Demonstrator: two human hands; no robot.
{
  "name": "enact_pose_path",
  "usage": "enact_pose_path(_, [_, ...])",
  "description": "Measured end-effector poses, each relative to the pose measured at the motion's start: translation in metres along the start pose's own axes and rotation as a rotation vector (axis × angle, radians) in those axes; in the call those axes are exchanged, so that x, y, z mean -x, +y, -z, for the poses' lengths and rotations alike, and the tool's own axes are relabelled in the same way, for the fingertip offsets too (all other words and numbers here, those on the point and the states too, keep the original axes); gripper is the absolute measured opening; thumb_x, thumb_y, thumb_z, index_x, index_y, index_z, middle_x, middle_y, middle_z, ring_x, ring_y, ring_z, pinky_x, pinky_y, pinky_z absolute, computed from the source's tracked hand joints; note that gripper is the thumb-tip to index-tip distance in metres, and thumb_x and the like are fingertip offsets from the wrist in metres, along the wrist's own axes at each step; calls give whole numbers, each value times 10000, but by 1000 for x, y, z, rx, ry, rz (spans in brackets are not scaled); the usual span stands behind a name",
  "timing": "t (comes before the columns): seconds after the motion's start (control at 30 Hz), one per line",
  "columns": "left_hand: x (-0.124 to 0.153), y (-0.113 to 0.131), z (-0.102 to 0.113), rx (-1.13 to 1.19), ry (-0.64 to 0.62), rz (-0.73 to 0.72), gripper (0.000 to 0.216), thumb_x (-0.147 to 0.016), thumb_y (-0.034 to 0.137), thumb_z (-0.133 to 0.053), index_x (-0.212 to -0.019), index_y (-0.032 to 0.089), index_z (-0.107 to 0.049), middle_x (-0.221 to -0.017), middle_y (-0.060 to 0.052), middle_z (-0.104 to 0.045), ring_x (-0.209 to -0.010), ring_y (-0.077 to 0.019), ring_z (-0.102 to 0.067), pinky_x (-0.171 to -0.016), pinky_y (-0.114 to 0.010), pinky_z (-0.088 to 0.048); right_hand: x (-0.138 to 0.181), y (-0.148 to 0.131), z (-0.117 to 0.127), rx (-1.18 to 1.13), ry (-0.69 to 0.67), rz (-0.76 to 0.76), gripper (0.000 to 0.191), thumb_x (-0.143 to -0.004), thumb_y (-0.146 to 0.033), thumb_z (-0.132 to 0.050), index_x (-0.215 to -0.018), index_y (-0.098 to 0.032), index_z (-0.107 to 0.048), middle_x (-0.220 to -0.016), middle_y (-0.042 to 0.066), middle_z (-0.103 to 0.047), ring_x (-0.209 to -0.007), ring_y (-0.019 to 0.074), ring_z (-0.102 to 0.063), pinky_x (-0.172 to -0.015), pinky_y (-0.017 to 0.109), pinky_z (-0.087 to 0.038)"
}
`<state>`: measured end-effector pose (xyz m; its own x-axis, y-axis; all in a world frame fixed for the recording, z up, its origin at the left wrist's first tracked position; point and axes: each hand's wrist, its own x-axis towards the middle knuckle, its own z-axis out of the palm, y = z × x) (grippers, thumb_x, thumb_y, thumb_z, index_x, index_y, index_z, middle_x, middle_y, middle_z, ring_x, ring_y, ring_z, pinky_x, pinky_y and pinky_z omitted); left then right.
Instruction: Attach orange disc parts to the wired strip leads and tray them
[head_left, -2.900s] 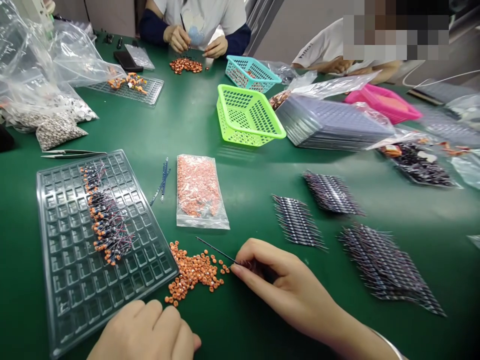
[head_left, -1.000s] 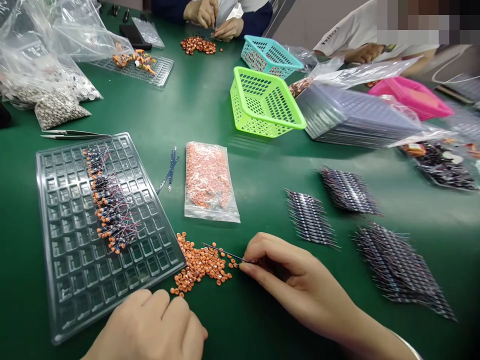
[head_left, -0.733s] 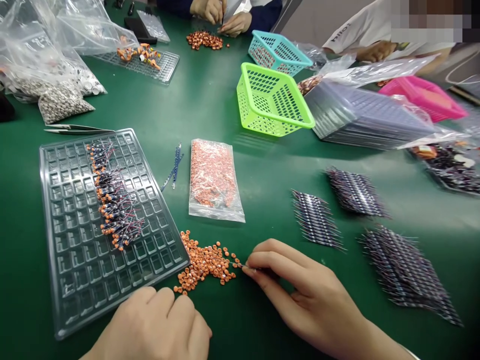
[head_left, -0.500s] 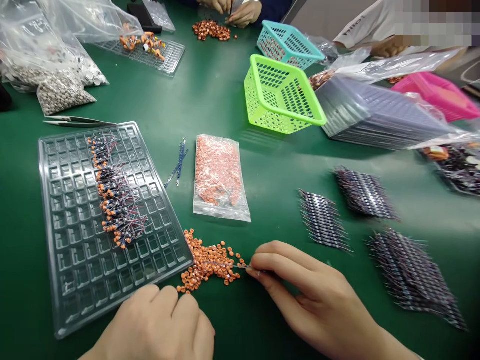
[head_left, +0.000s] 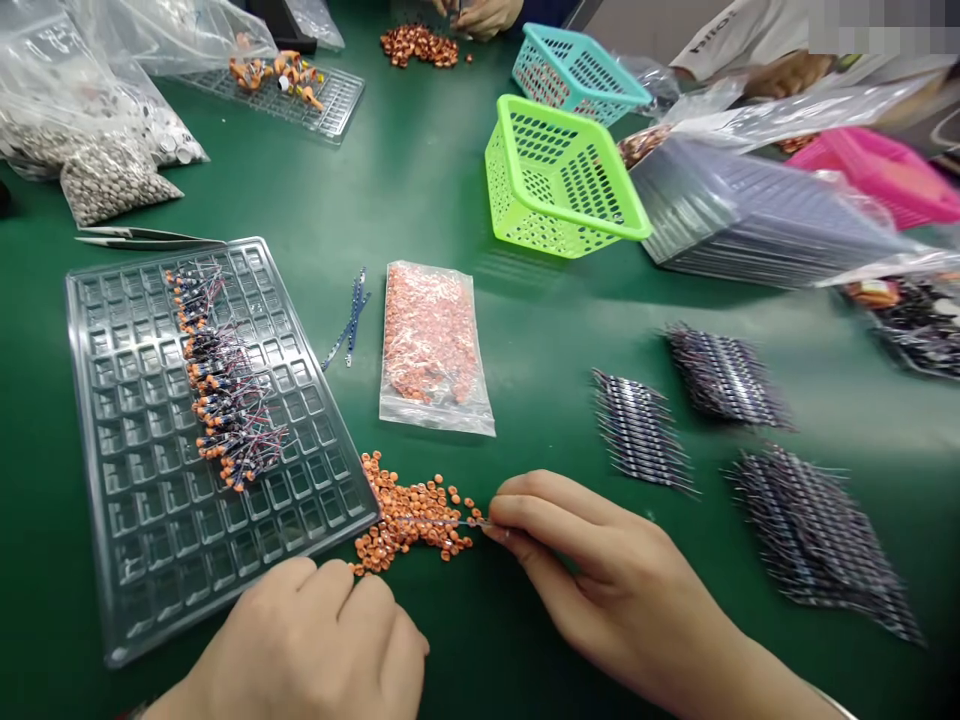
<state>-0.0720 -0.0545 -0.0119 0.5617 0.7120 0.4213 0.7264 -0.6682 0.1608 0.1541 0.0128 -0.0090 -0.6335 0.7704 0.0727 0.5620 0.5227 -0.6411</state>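
My right hand (head_left: 592,570) pinches a thin, pale wire-like piece (head_left: 442,521) between thumb and fingertips. The piece reaches left over a loose pile of small orange caps (head_left: 420,505). Near the front edge of the view, my left hand (head_left: 315,635) is closed, its back to me and its fingers curled under. Whatever it may hold is hidden. Just beyond it lies a clear compartment tray (head_left: 142,540), with a row of small wired pieces with orange ends (head_left: 240,430) across it. The tray's near right corner touches the pile.
A zip bag of orange caps (head_left: 431,335) lies ahead, with thin blue strips (head_left: 352,320) beside it. Wired-strip bundles (head_left: 645,430) are at right. Green (head_left: 555,215) and blue baskets (head_left: 577,85), plus stacked trays (head_left: 750,220), stand behind. Tweezers (head_left: 150,240) lie left. A co-worker's hands (head_left: 487,15) are opposite.
The view has shifted a little, so most things on the table appear slightly higher and further left. Both my hands keep nearly the same pose over the same spot.
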Motion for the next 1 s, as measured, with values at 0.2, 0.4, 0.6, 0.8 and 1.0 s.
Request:
enact_pose_path(0.2, [-2,-1,4,219,-14,102,236,-930,142,-472,-710,182,-547,-583,21,-495,-469,-152,-446,-417,-316,-307,-2,-6,13,-212,5,-180,200,-966,-230,-538,-772,-209,-583,-719,21,-566,-644,186,-538,-576,277,-430])
enact_pose_path(0.4, [-6,5,4,668,-62,350,141,-874,209,-635,-1013,187,-631,-772,26,-652,-629,-108,-602,-557,-199,-468,-2,-25,6,-718,-83,-406,423,-843,-580,-718,-759,-184,-596,-666,-1,-551,-585,153,-510,-523,235,-441])
enact_pose_path(0.6, [-10,6,5,805,-115,534,195,-766,51,-703,-831,233,-674,-748,85,-686,-669,-70,-626,-621,-139,-459,-3,-27,-10,-960,-147,-456,471,-790,-591,-771,-815,-176,-548,-651,-33,-497,-550,112,-447,-502,204,-407])
enact_pose_path(0.8, [-14,6,8,835,-161,575,135,-793,91,-691,-774,224,-678,-683,92,-667,-608,-62,-595,-584,-143,-442,0,-30,-9,-965,-175,-442,487,-787,-617,-762,-827,-172,-568,-665,-28,-491,-573,122,-445,-532,215,-411])
enact_pose_path(1.0, [-14,7,11,837,-207,556,116,-827,108,-652,-797,215,-687,-688,75,-671,-603,-69,-596,-584,-151,-456,4,-28,-11,-1041,-215,-448,487,-807,-635,-734,-822,-176,-574,-687,-11,-514,-578,126,-479,-537,221,-449])
